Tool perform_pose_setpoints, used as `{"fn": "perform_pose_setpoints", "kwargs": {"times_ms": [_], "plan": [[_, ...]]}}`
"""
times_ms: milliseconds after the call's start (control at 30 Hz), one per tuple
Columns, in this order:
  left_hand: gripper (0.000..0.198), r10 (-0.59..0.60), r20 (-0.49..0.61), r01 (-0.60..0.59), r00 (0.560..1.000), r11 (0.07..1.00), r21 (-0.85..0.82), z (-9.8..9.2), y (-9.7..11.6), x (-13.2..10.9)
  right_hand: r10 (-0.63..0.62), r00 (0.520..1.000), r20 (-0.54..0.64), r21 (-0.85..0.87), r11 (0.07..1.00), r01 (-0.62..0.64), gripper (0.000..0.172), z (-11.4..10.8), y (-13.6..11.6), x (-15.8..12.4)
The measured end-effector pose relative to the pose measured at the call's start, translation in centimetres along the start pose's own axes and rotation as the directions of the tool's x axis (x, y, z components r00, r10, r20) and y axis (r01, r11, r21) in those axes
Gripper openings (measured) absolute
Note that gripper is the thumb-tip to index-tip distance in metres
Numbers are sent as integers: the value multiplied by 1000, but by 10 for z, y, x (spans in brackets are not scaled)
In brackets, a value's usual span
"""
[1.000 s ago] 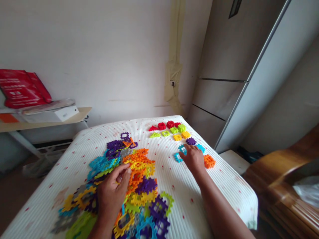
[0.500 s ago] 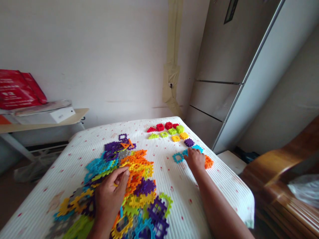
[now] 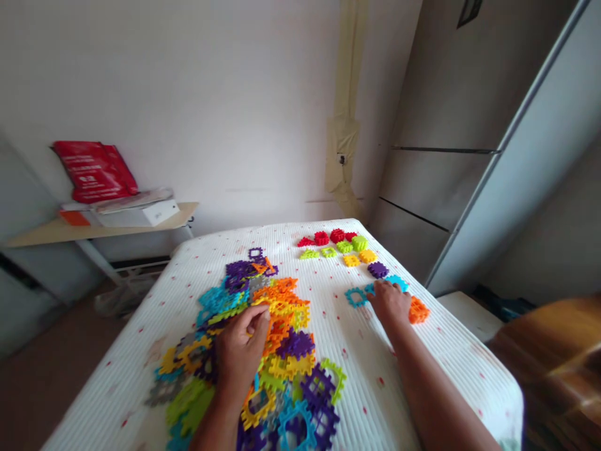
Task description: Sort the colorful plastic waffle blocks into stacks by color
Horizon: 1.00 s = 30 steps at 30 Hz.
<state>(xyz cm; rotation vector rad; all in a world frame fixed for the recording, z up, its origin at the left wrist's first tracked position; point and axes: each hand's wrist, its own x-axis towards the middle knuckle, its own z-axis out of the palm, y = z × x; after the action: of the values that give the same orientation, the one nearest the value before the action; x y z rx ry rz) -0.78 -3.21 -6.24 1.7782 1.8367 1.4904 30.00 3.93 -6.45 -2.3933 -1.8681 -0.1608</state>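
Observation:
A pile of flat plastic interlocking tiles [image 3: 263, 351] in orange, purple, yellow, teal and green covers the near middle of a white spotted tablecloth [image 3: 328, 326]. My left hand [image 3: 241, 357] rests on the pile, thumb and fingers pinched at a yellow tile. My right hand [image 3: 389, 302] lies palm down on teal tiles [image 3: 357, 295], beside an orange stack [image 3: 417, 310]. Small sorted groups of red [image 3: 328, 237], green [image 3: 350, 245], yellow [image 3: 359, 257] and purple tiles [image 3: 377, 270] sit at the far right.
A low shelf [image 3: 98, 228] at the left holds a red bag [image 3: 96, 170] and a white box [image 3: 136, 215]. Grey cabinet panels [image 3: 469, 156] stand at the right, with wooden furniture [image 3: 549, 357] close to the table's right edge.
The camera has swung left, so everything sits further right in the frame. My right hand has shifted slightly across the teal tiles, uncovering the teal frame tile. The left hand stays on the pile.

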Motion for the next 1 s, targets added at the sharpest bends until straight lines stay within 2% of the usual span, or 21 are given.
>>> {"fn": "perform_pose_setpoints", "kwargs": {"times_ms": [200,300,367,433,533,600,667,767,867,1000], "plan": [[23,1,4,-1,1000,1000,-31,0,11,-2,-59,997,-43,21,998,60,27,9,6,2],[24,-19,-41,18,999,1000,-16,-11,9,1,-112,981,-157,42,992,120,31,8,8,4],[26,-68,-109,68,992,998,-8,-27,0,11,-199,937,-287,58,973,225,33,6,7,5],[29,-135,-159,138,978,990,4,-47,-15,28,-301,870,-390,86,929,360,34,5,1,4],[23,-222,-127,234,967,968,89,-73,-46,61,-417,792,-446,173,828,533,34,7,-16,-2],[14,-281,-83,291,956,947,140,-80,-68,83,-496,745,-446,231,740,631,33,11,-31,-10],[11,-345,-19,343,938,921,183,-79,-89,99,-592,691,-415,258,651,714,32,16,-45,-19],[23,-433,66,409,899,884,226,-68,-115,111,-719,621,-312,262,563,784,32,20,-59,-29],[32,-488,122,453,864,861,233,-57,-134,114,-770,599,-220,271,542,795,33,24,-65,-35],[33,-510,154,473,847,853,223,-51,-146,113,-773,606,-187,287,547,786,32,26,-66,-36]]}}
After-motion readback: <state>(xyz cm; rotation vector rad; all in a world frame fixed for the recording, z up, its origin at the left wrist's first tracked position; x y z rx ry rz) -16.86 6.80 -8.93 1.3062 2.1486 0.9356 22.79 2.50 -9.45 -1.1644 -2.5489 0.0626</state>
